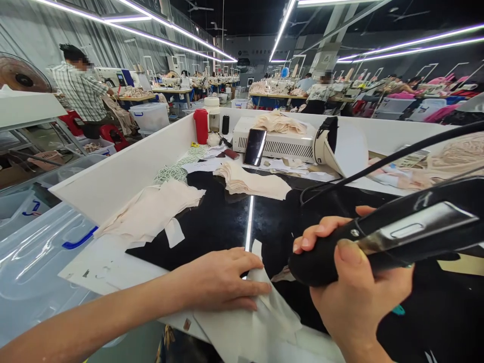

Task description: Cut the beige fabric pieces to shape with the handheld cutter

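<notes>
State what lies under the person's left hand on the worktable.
The left hand presses flat on a white fabric piece, which lies over the black table surface. The part of the fabric beneath the palm is covered and cannot be seen.

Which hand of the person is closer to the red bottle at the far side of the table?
Left. The left hand lies flat on white fabric, below the red bottle. The right hand grips a black tool farther to the right.

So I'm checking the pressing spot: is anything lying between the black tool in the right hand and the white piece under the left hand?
Nothing visible. The black tool in the right hand hangs just right of the white piece under the left hand.
</notes>
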The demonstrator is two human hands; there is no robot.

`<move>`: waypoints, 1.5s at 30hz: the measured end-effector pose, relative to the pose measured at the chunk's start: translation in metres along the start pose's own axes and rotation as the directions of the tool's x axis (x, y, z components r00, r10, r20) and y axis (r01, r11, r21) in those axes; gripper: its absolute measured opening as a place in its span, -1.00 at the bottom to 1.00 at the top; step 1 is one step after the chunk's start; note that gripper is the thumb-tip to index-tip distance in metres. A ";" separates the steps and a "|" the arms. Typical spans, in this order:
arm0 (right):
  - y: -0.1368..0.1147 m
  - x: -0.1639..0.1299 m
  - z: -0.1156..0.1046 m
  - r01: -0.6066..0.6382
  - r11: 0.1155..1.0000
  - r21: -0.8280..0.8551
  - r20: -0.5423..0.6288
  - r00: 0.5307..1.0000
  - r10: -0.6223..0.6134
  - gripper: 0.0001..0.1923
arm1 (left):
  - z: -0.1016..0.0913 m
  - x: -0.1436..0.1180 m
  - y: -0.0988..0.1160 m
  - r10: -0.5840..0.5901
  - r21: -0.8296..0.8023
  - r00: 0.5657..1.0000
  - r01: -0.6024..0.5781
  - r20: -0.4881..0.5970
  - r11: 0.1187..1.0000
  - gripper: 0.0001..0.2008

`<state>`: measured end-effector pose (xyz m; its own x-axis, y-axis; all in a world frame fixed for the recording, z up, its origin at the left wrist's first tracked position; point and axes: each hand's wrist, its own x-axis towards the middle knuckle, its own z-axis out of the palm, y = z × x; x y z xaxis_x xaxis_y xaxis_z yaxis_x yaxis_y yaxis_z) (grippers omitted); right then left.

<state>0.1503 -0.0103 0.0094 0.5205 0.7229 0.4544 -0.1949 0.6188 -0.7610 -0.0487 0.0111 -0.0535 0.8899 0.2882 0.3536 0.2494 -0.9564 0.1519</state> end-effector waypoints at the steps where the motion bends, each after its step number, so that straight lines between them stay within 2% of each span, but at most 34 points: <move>1: 0.001 0.000 0.000 -0.001 1.000 0.000 0.006 1.000 0.001 -0.51 | 0.000 0.000 0.000 -0.004 -0.002 1.000 0.004 0.002 1.000 -0.67; 8: 0.005 0.000 0.000 -0.008 0.999 -0.037 0.028 1.000 0.009 -0.57 | 0.001 -0.001 0.001 -0.030 -0.014 1.000 0.030 0.001 0.999 -0.65; 13: 0.007 0.004 0.005 -0.007 1.000 -0.007 -0.004 1.000 0.007 -0.53 | 0.001 -0.002 0.002 -0.060 -0.025 0.998 0.060 0.017 0.998 -0.64; 21: 0.011 0.003 0.008 0.004 0.999 -0.042 0.028 1.000 -0.003 -0.55 | 0.000 -0.001 0.005 -0.095 -0.064 0.995 0.097 0.039 0.993 -0.64; 30: 0.018 0.010 0.010 0.017 1.000 -0.009 0.017 1.000 -0.017 -0.50 | 0.000 0.000 0.005 -0.100 -0.084 0.994 0.104 0.048 0.991 -0.61; 34: 0.020 0.009 0.011 0.009 0.999 -0.037 0.014 1.000 -0.009 -0.55 | 0.000 0.000 0.005 -0.102 -0.067 0.994 0.105 0.038 0.992 -0.59; 41: 0.022 0.012 0.012 0.045 0.999 -0.004 0.048 0.998 -0.045 -0.54 | 0.000 -0.001 0.005 -0.112 -0.080 0.992 0.116 0.051 0.990 -0.59; 45: 0.027 0.008 0.011 0.046 0.999 -0.016 0.107 0.993 -0.044 -0.60 | -0.002 -0.001 0.004 -0.108 -0.091 0.992 0.114 0.060 0.989 -0.59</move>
<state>0.1405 0.0153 -0.0021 0.4364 0.7238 0.5344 -0.1573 0.6462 -0.7468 -0.0495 0.0067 -0.0513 0.8789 0.3869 0.2790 0.3131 -0.9092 0.2746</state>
